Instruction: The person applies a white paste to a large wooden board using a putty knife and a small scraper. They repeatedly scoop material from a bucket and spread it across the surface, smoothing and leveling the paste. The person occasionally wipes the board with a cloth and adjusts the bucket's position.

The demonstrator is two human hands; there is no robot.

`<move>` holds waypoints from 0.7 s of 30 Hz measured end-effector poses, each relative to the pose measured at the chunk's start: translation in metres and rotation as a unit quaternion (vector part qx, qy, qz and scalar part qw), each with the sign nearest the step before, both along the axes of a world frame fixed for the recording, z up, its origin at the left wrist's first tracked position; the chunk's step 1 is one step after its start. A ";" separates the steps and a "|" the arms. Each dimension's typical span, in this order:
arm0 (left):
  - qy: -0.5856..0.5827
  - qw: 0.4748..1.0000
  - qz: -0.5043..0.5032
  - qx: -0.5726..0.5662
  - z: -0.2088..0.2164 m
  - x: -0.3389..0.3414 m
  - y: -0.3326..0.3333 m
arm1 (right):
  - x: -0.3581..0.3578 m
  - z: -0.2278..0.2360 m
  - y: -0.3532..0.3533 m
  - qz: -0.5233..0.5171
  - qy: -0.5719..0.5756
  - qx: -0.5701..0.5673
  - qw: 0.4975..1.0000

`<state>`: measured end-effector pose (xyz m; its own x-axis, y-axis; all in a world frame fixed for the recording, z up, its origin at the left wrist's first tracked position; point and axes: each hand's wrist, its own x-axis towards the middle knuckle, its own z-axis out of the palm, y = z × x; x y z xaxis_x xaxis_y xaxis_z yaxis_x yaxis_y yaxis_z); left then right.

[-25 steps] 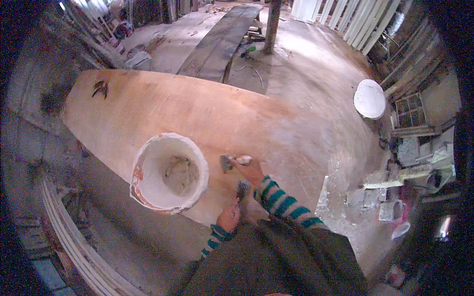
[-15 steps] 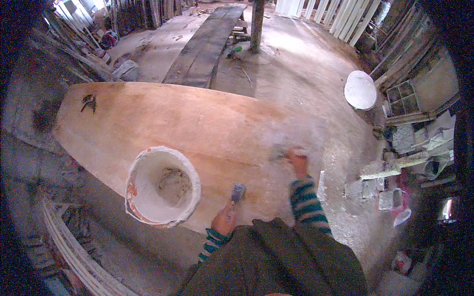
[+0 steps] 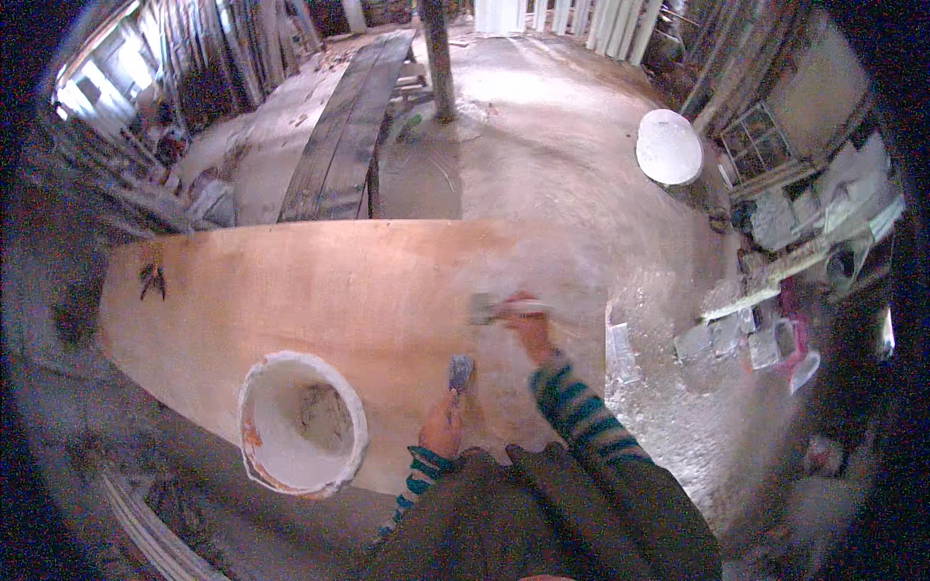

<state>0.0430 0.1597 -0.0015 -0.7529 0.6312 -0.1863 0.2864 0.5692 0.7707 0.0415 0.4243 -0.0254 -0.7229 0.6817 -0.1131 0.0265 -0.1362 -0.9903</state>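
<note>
A wide pale-brown wooden board (image 3: 291, 300) lies in front of me, with a whitish smear over its right part. My right hand (image 3: 529, 321) is closed around a putty knife (image 3: 481, 309), blurred by motion, its blade at the board beside the smear. In my left hand (image 3: 443, 426) a second putty knife (image 3: 461, 373) is gripped, its grey blade pointing away from me. Left of that hand stands a white-coated bucket (image 3: 254, 426) with pale paste inside. Dark pliers (image 3: 152, 281) rest near the board's far left end.
Beyond the board a long dark plank bench (image 3: 339, 136) runs away from me, near a post (image 3: 437, 68). A round white lid-like disc (image 3: 668, 147) sits on the floor at right. Debris and a small window frame (image 3: 759, 143) line the right side.
My right hand has swept leftward over the board with its putty knife. My left hand keeps its knife in nearly the same place. The whole view has tilted and shifted.
</note>
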 end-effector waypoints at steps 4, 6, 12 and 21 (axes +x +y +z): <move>-0.037 0.979 -0.044 -0.195 0.041 -0.013 0.017 | -0.112 0.007 -0.049 0.005 0.055 -0.005 0.998; -0.022 0.983 -0.053 -0.172 0.041 -0.016 0.017 | -0.136 -0.003 -0.021 -0.036 0.031 0.037 0.998; 0.052 0.998 -0.015 0.009 -0.006 -0.009 0.001 | -0.086 -0.037 0.095 -0.117 -0.012 0.050 0.992; 0.055 0.998 -0.042 -0.003 -0.009 -0.005 0.009 | 0.173 0.003 0.154 -0.306 -0.024 0.202 0.930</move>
<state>0.0383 0.1684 -0.0100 -0.7134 0.6921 -0.1098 0.4163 0.5446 0.7281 0.2148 0.5780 -0.0228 -0.1868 0.9578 0.2185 0.1126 0.2418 -0.9638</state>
